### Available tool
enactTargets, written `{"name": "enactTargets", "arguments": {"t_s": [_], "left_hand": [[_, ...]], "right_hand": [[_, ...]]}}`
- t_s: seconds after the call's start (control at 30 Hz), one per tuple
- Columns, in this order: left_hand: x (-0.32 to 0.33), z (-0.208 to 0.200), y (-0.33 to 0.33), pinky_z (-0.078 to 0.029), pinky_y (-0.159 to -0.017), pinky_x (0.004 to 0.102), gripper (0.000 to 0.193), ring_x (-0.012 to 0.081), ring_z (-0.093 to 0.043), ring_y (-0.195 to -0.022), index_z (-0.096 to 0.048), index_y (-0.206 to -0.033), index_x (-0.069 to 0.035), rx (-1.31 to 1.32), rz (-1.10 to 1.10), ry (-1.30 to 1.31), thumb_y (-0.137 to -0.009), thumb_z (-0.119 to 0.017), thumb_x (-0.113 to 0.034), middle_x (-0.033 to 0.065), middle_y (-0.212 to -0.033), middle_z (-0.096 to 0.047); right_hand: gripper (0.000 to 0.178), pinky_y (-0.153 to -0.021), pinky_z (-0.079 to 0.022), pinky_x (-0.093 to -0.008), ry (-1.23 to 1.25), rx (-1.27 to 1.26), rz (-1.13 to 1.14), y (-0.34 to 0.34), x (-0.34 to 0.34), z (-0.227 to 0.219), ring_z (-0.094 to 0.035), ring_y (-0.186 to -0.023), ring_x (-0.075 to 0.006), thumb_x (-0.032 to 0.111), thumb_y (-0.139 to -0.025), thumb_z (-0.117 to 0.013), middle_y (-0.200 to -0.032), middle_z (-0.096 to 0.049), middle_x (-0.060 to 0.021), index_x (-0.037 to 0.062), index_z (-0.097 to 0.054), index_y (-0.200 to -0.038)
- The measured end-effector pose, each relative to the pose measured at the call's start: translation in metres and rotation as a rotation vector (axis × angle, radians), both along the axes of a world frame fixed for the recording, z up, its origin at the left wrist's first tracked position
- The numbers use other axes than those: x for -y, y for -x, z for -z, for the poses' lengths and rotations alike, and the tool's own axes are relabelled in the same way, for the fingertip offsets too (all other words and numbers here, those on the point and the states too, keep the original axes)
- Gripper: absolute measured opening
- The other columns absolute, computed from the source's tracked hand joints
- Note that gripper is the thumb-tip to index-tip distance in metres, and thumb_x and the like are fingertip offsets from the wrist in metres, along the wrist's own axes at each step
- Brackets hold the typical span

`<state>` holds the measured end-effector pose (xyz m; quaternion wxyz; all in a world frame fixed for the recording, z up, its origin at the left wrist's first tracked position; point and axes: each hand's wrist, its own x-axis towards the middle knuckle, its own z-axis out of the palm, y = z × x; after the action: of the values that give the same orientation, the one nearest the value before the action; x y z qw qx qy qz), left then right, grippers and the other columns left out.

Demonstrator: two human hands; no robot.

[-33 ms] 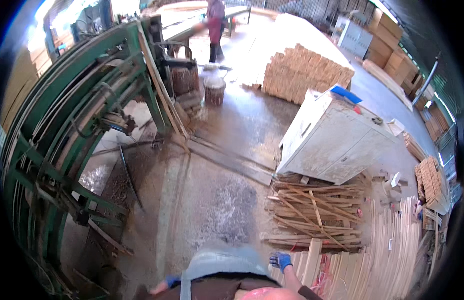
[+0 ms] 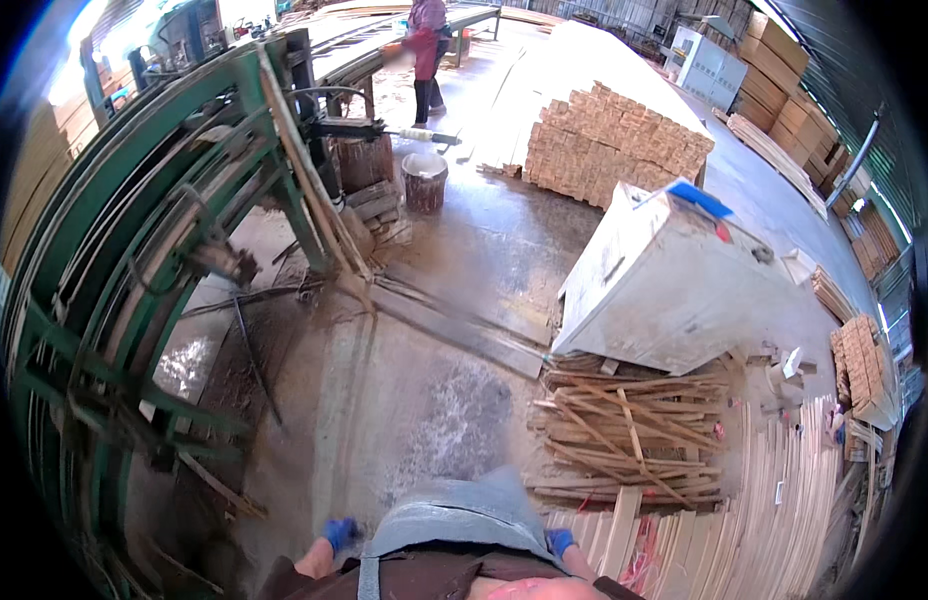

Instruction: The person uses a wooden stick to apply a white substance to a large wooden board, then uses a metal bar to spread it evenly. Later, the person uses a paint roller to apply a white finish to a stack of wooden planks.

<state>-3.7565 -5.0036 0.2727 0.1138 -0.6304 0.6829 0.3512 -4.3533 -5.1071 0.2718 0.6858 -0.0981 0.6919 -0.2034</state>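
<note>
My left hand (image 2: 341, 534), in a blue glove, hangs beside the left edge of my grey apron (image 2: 454, 518). Its fingers look loosely apart, and I see nothing in them. On the apron's other side is my right hand (image 2: 560, 541), also gloved in blue. It is nearest to the pale wooden boards (image 2: 619, 530) laid side by side at the lower right. The apron's edge partly covers its fingers; the part that shows is loosely open and bears nothing visible.
A green machine frame (image 2: 89, 265) fills the left. On the right, a white cabinet (image 2: 664, 285) stands behind a heap of thin wood strips (image 2: 624, 430). Further off are a bucket (image 2: 424, 185), a stack of timber (image 2: 614, 145) and another person (image 2: 426, 60). A flat strip (image 2: 454, 330) crosses the floor.
My left hand has come further into view beside the apron. My right hand has drawn in toward the apron, away from over the boards. The view has shifted slightly.
</note>
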Motion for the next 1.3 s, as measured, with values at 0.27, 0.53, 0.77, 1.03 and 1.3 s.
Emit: {"name": "enactTargets", "arguments": {"t_s": [0.27, 0.53, 0.77, 1.03, 1.3], "left_hand": [[0.466, -0.028, 0.005, -0.054, -0.069, 0.0416, 0.026, 0.0305, -0.068, -0.084, -0.064, -0.107, -0.009, -1.207, -1.58, -0.032, -0.092, -0.052, -0.028, 0.0142, -0.093, -0.069], [0.514, 0.008, 0.117, -0.053, -0.075, 0.0435, 0.029, 0.0349, -0.067, -0.088, -0.068, -0.103, -0.016, -0.188, 0.058, 0.233, -0.088, -0.052, -0.035, 0.0148, -0.097, -0.07], [0.8, 0.011, 0.066, -0.053, -0.066, 0.0441, 0.03, 0.0292, -0.068, -0.075, -0.064, -0.101, -0.01, -0.573, -1.142, -0.239, -0.093, -0.05, -0.036, 0.0109, -0.091, -0.071], [1.122, -0.004, 0.083, -0.049, -0.054, 0.0348, 0.026, 0.024, -0.067, -0.062, -0.059, -0.099, -0.013, -1.036, -1.963, -0.062, -0.096, -0.05, -0.037, 0.0107, -0.081, -0.07], [1.293, 0.072, 0.169, -0.052, -0.06, 0.0448, 0.037, 0.0299, -0.068, -0.074, -0.06, -0.099, -0.007, -0.646, -2.227, 0.071, -0.089, -0.061, -0.043, 0.0151, -0.088, -0.069]], "right_hand": [[0.018, -0.051, -0.046, -0.0362, -0.061, -0.186, -0.373, 0.04, 0.306, 0.048, -0.061, -0.059, -0.0223, 0.026, -0.093, -0.054, -0.072, -0.063, -0.0086, 0.0135, -0.063, -0.085], [0.021, -0.055, -0.053, -0.03, 0.447, 0.035, -0.123, -0.075, 0.857, -0.093, -0.063, -0.061, -0.0163, 0.026, -0.094, -0.058, -0.078, -0.067, -0.0086, 0.0072, -0.063, -0.102], [0.027, -0.056, -0.053, -0.0337, 0.294, -0.121, -0.764, -0.018, 1.0, -0.01, -0.066, -0.065, -0.0198, 0.027, -0.092, -0.052, -0.076, -0.069, -0.0099, 0.0082, -0.068, -0.083], [0.024, -0.063, -0.054, -0.0402, 0.175, -0.53, -1.473, 0.075, 1.185, 0.061, -0.068, -0.071, -0.0245, 0.024, -0.091, -0.05, -0.081, -0.071, -0.0097, 0.0114, -0.07, -0.084], [0.017, -0.048, -0.048, -0.0313, 0.156, -0.071, -0.745, -0.079, 1.657, 0.007, -0.064, -0.059, -0.0185, 0.03, -0.089, -0.061, -0.073, -0.067, -0.005, 0.0169, -0.065, -0.08]]}}
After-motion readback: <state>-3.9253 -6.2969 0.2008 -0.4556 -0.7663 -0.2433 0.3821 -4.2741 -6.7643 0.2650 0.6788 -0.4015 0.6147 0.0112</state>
